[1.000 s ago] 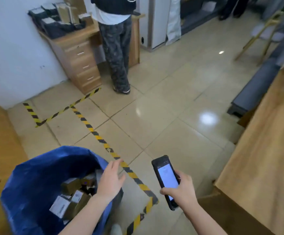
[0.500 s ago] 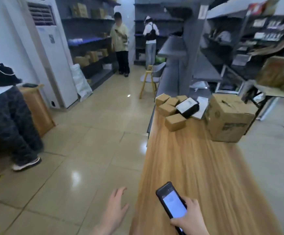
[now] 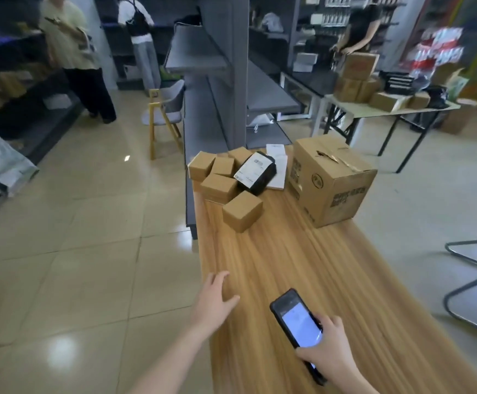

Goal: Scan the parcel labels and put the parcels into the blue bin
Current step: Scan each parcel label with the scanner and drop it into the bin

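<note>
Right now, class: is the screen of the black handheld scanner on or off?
On: the black handheld scanner in the right hand shows a lit, pale blue-white screen.

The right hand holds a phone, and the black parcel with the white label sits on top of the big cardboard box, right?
Not quite. The head view shows the right hand holding the phone, but the black parcel leans against the small brown boxes, beside the big cardboard box, not on top of it.
</note>
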`<state>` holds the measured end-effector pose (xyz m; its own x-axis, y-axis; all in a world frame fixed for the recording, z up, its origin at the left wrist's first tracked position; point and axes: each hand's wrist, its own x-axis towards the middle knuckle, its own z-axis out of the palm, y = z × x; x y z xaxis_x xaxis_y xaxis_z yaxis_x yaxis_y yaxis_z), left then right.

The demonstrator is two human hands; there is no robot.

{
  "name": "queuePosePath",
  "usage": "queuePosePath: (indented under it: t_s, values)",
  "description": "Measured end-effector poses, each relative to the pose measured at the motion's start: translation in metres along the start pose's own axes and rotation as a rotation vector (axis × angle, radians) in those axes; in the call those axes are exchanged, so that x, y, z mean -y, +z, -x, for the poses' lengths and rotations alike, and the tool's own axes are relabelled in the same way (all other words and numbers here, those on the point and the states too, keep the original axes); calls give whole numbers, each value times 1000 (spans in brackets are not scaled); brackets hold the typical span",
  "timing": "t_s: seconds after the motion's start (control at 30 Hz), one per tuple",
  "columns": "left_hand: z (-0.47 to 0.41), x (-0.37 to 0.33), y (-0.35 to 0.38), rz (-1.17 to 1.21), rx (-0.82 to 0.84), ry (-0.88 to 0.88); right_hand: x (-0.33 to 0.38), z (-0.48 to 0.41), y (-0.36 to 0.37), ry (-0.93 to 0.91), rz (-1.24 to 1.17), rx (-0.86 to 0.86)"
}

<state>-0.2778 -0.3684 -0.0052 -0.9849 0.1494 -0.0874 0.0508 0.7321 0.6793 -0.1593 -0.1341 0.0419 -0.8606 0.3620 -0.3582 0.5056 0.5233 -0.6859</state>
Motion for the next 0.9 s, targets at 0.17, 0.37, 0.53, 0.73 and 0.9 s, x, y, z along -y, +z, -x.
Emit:
queuePosePath:
  t_s: [0.17, 0.37, 0.53, 0.73, 0.9]
  values:
    - [-97, -2, -14, -34, -12, 46, 36, -50, 19, 98, 3, -37]
    - [-196, -13, -17, -180, -8, 81, 61, -99, 31, 143, 12, -67]
    - [-253, -19, -4, -291, 46, 104, 69, -129, 36, 195, 32, -55]
    - [-286, -17, 6, -338, 141, 46, 69, -155, 35, 221, 55, -36]
    - [-292, -11, 9, -344, 134, 50, 71, -167, 34, 258, 66, -21]
